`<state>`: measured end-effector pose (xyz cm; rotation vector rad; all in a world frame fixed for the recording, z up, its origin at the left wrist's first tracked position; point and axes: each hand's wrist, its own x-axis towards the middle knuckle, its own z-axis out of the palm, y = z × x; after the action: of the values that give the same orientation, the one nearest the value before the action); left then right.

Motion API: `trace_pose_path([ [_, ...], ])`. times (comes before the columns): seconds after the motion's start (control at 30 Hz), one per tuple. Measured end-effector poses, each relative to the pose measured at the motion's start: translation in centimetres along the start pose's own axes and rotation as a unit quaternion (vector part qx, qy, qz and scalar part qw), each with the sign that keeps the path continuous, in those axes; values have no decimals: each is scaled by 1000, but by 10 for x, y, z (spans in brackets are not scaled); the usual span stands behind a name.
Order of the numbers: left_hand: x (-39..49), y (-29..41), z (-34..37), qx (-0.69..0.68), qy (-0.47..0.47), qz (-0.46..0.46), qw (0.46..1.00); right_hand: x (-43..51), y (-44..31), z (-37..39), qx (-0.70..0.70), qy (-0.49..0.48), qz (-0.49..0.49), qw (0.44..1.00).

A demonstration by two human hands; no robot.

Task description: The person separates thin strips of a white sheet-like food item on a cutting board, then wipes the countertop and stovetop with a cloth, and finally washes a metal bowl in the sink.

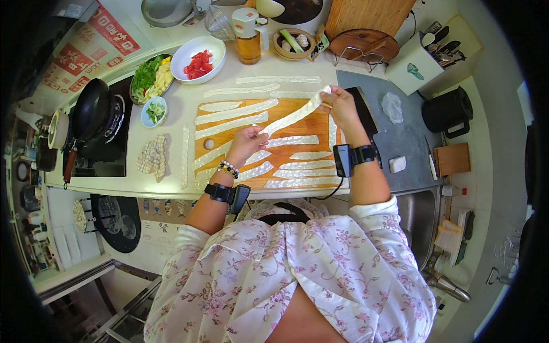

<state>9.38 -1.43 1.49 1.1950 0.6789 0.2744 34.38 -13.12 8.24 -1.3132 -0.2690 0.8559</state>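
Observation:
A long strip of white dough [294, 114] stretches at a slant between my two hands, above the wooden cutting board [300, 147]. Its lower end is pinched in my left hand [248, 145], over the middle of the board. My right hand [341, 107] grips the upper end near the board's back right corner. Several flattened dough strips [233, 112] lie spread on the board, their surfaces dimpled. More strips [278, 79] rest directly on the white countertop [171, 128] behind the board, and one lies to its left.
At the left, a black wok [91, 107] sits on the cooktop. A checked cloth [153, 158], a small bowl of chopped greens [154, 112], a plate of vegetables [150, 81] and a white bowl of red pieces [198, 64] stand nearby. A knife [430, 158] and black kettle [446, 112] are right.

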Motion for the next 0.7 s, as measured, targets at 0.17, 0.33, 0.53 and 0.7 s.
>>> trace_pose_path([
  [0.17, 20, -17, 9, 92, 71, -4, 993, 29, 53, -30, -201, 98, -41, 974],
  [0.33, 26, -23, 10, 126, 100, 21, 987, 43, 70, -48, -328, 95, -119, 932],
  [0.53, -2, -2, -2, 224, 130, 6, 966, 45, 57, -59, -433, 105, -143, 884],
  [0.7, -36, 29, -37, 173, 165, 5, 971, 6, 21, -73, -226, 34, -37, 973],
])
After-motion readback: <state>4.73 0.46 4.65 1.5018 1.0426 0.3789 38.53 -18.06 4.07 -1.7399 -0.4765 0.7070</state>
